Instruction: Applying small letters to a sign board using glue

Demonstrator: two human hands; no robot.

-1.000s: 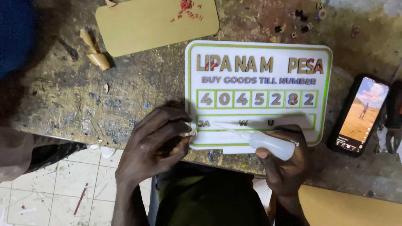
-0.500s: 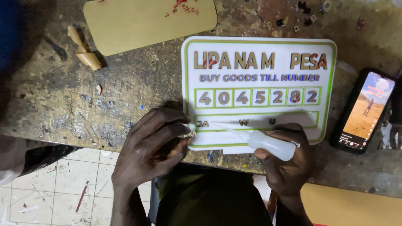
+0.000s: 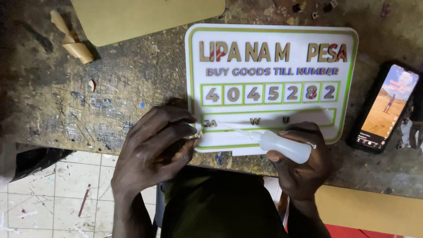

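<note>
A white sign board (image 3: 269, 53) with a green border and raised cut-out letters and digits lies on the scarred workbench (image 3: 101, 105). My left hand (image 3: 154, 150) pinches a small cut-out letter (image 3: 198, 133) at the board's lower left corner. My right hand (image 3: 299, 167) grips a small translucent glue bottle (image 3: 282, 145). Its long thin nozzle points left across the bottom strip toward the small letter.
A phone (image 3: 385, 108) with a lit screen lies to the right of the board. A tan sheet (image 3: 145, 15) sits at the top, with curled offcuts (image 3: 72, 42) at the upper left. A tiled floor (image 3: 57, 198) shows below the bench edge.
The view has drifted slightly. Both hands keep the same grip and place, with the nozzle tip still by the small letter.
</note>
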